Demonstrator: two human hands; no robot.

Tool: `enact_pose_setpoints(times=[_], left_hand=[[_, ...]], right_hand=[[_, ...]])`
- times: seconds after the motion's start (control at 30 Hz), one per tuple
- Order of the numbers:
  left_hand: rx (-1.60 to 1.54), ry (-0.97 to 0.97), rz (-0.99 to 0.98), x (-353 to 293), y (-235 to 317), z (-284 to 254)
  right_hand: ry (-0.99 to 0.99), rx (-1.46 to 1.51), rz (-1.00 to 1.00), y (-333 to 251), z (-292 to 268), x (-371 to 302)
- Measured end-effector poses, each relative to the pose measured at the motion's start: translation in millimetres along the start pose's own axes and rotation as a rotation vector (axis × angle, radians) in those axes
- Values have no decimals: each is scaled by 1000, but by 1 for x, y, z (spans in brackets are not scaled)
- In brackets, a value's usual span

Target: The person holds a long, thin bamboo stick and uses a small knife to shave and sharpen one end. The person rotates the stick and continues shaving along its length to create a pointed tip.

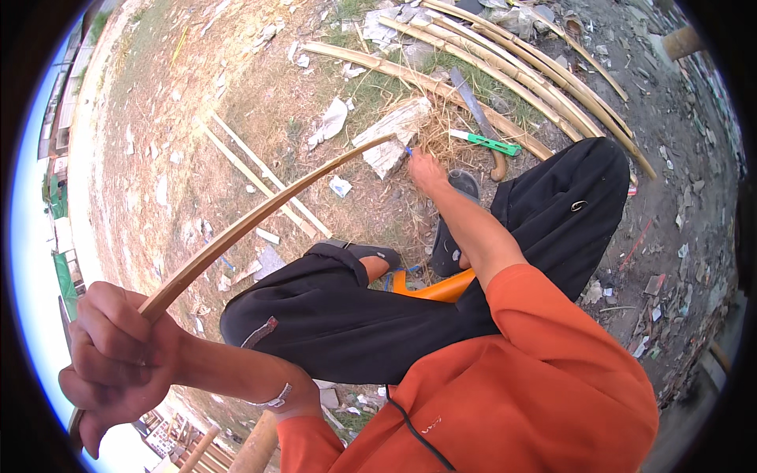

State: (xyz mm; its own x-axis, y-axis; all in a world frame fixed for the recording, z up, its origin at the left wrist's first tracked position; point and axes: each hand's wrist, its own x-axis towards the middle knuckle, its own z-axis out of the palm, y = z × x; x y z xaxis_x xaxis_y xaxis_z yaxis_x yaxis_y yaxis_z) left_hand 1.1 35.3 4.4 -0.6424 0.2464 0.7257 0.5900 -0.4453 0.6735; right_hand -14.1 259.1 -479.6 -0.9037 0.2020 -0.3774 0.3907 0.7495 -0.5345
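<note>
My left hand [122, 347] is closed in a fist around the near end of a long, slightly bowed bamboo strip [268, 206]. The strip slants up and away to the middle of the view, its far tip near my right hand [428, 172]. My right fingers are closed, with a small blue thing [408, 150] showing at their tips; its kind is too small to tell. Just beyond lies a pale, rough block [394, 134]. To the right of it rest a green-handled tool with a pale blade [493, 143] and a handsaw [471, 101] with a wooden handle.
Several long split bamboo poles [512, 59] lie at the back right. Two thin strips [260, 177] lie on the dry ground to the left. An orange plastic stool [438, 289] shows between my bent legs in black trousers [347, 323]. Scraps litter the ground.
</note>
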Motion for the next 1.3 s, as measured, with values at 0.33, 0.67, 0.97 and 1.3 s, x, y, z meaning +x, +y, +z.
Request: enact_pose_setpoints(times=[0.33,0.67,0.97,1.3], left_hand=[[85,86,-5,-1,1,-5],[300,344,-40,-2,4,16],[298,365,-26,-5,6,14],[164,211,-27,-2,4,7]], right_hand=[[-97,115,64,-20,-46,-6],[-85,107,-35,-56,-44,-38],[-125,76,28,-59,-36,-31],[-99,54,13,-27,-22,-28]])
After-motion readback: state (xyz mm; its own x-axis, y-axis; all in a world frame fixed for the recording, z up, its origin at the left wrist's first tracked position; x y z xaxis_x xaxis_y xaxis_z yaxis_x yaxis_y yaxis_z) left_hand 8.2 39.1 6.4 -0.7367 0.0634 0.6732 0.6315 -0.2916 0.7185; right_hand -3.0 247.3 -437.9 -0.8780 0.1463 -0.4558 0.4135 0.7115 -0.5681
